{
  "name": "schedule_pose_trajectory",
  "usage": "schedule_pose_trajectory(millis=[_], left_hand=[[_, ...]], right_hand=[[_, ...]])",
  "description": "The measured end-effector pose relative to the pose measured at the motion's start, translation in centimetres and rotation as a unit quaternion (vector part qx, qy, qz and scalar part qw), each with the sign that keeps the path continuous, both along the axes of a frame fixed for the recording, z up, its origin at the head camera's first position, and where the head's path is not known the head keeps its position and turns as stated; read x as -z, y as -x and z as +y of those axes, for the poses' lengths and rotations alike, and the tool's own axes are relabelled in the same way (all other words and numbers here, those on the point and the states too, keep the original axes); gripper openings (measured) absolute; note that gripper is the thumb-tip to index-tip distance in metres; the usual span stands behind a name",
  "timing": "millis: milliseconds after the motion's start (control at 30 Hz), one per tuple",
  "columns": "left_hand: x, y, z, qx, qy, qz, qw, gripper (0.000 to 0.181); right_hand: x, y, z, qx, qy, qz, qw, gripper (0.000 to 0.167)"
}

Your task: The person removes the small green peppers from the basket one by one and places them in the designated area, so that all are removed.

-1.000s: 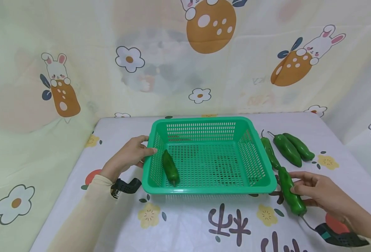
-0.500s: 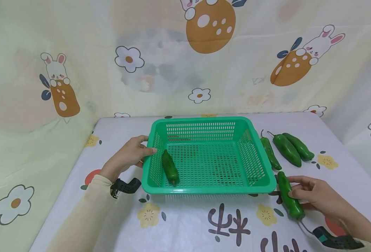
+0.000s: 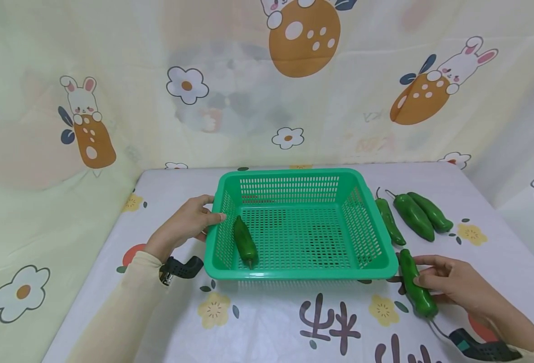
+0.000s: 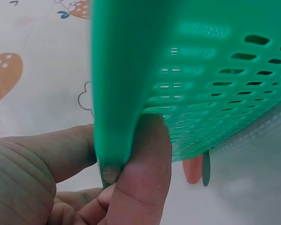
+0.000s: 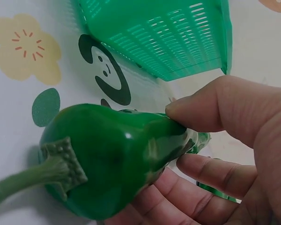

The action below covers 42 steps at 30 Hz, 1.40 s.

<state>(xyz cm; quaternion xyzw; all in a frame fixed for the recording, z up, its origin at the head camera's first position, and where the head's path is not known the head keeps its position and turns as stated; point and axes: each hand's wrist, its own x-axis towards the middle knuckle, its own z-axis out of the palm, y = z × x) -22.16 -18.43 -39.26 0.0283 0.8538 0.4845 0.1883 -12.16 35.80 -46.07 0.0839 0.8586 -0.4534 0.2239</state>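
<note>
A green plastic basket (image 3: 301, 273) with slotted walls stands mid-table, one green pepper (image 3: 245, 242) lying inside near its left wall. My left hand (image 3: 185, 224) grips the basket's left rim; in the left wrist view the thumb and fingers pinch that rim (image 4: 114, 93). At the basket's front right corner, my right hand (image 3: 453, 282) holds another green pepper (image 3: 416, 285) between thumb and fingers. Its stem (image 5: 33, 180) points toward me. Whether this pepper touches the cloth is hard to tell.
Right of the basket lie three more green peppers: a thin one (image 3: 389, 222) beside its wall, and two thicker ones, a nearer pepper (image 3: 414, 216) and a farther pepper (image 3: 431, 210), side by side. A patterned cloth (image 3: 258, 322) covers the table; a printed curtain (image 3: 230, 116) hangs behind.
My right hand has drawn its pepper slightly toward me, away from the thin pepper, then nearly stopped. The left hand and basket stay put.
</note>
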Motion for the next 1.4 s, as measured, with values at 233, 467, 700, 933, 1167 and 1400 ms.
schedule_pose_trajectory(millis=[233, 467, 700, 933, 1167, 1400], left_hand=[[0.1, 0.1, -0.1, -0.001, 0.004, -0.001, 1.0, 0.06], [0.3, 0.1, -0.2, 0.0, -0.004, -0.002, 1.0, 0.059], [0.4, 0.2, -0.2, -0.001, -0.001, 0.001, 1.0, 0.06], [0.2, 0.1, 0.0, 0.002, -0.003, 0.0, 1.0, 0.059], [0.0, 0.0, 0.1, 0.006, -0.015, -0.004, 0.9999, 0.057], [0.0, 0.1, 0.0, 0.003, -0.009, -0.005, 0.9999, 0.058]], right_hand=[[-0.2, -0.1, 0.2, -0.003, -0.011, 0.003, 0.9999, 0.068], [-0.1, 0.1, 0.5, -0.006, -0.039, 0.004, 0.9992, 0.064], [-0.1, 0.1, 0.8, -0.01, -0.066, 0.007, 0.9977, 0.061], [-1.1, 0.1, 1.2, -0.014, -0.094, 0.035, 0.9949, 0.068], [-3.3, 0.4, 0.6, -0.025, -0.114, 0.076, 0.9902, 0.067], [-7.1, 1.6, -2.8, -0.052, -0.114, 0.179, 0.9759, 0.059]])
